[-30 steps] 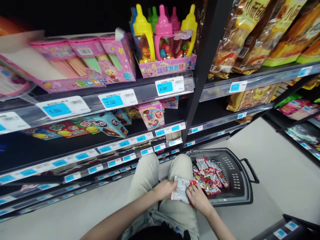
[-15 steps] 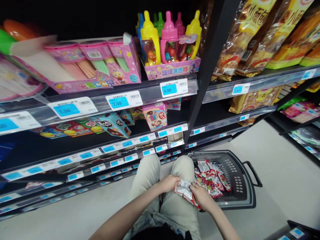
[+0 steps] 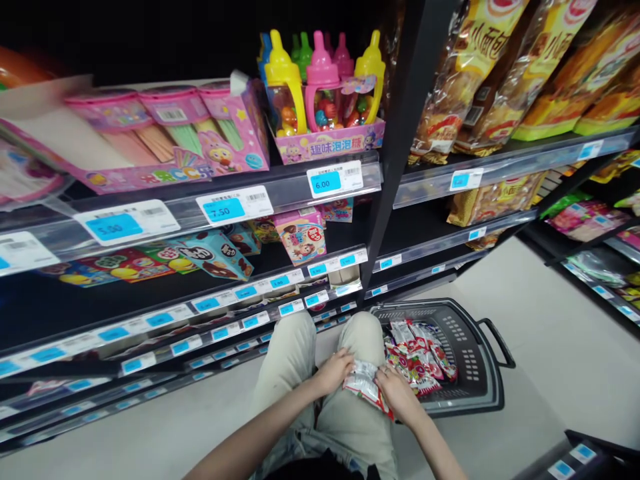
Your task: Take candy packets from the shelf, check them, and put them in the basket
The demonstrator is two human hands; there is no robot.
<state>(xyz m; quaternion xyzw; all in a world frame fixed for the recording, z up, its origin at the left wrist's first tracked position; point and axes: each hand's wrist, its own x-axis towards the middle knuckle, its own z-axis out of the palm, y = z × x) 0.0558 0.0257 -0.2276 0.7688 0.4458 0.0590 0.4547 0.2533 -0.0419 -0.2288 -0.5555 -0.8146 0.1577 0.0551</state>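
A red and white snack packet [image 3: 368, 385] lies over my right thigh, its printed silver-white side facing up. My left hand [image 3: 336, 371] pinches its left edge. On its upper right part, my right hand [image 3: 397, 393] has its fingers closed. Just beyond my right knee stands a dark grey shopping basket [image 3: 473, 397] on the floor. Several red and white candy packets [image 3: 417, 357] lie heaped inside it. Lettering on the packet in my hands is too small to read.
Shelves with price tags [image 3: 334, 179] run along the front. They carry pink boxes of candy sticks [image 3: 227, 157], bottle-shaped candy toys [image 3: 324, 87] and bread bags [image 3: 493, 73]. The basket's handle [image 3: 500, 343] points right. Another shelf [image 3: 583, 460] edges in at lower right.
The view has turned slightly, so the shelves and basket appear shifted left. Both hands keep hold of the packet on my thigh, with little movement.
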